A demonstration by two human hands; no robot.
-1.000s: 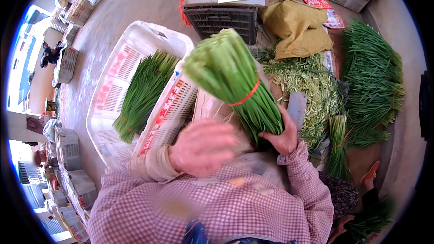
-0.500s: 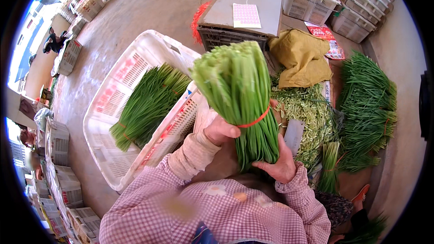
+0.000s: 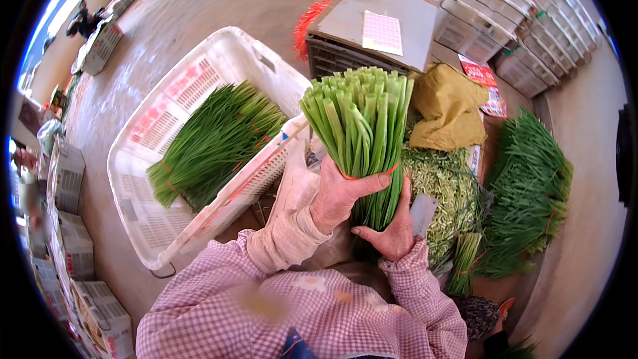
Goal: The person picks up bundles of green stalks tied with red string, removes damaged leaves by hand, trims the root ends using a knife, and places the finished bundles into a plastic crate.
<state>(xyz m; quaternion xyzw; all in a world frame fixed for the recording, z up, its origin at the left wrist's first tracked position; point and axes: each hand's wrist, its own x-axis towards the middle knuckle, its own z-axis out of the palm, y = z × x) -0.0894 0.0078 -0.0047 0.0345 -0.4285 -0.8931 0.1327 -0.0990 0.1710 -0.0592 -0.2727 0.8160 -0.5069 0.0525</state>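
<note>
A thick bunch of green chives [image 3: 362, 119] stands upright in front of me, its cut stem ends at the top and leaves toward my body. My left hand [image 3: 335, 194] is closed around its left side, thumb lying across the orange band [image 3: 396, 167] that ties it. Lower on the right side, my right hand [image 3: 393, 231] grips the leafy part, fingers behind it. Beside that hand rests a flat metal blade [image 3: 423, 214], near a heap of chopped stem ends [image 3: 446, 218]. A small tied bunch [image 3: 465, 260] lies by the heap.
At left, a white plastic crate [image 3: 149, 129] holds tied chive bunches [image 3: 216, 136]. A low table [image 3: 345, 16] with a label sheet [image 3: 382, 32] stands ahead. A yellow-brown cloth [image 3: 448, 103], more chives [image 3: 528, 189] and stacked crates [image 3: 475, 26] are on the right, along the wall.
My left hand has shifted over the band, its thumb now across the front of the bunch. The bunch has turned slightly and shows its stems more sharply. My view has shifted a little.
</note>
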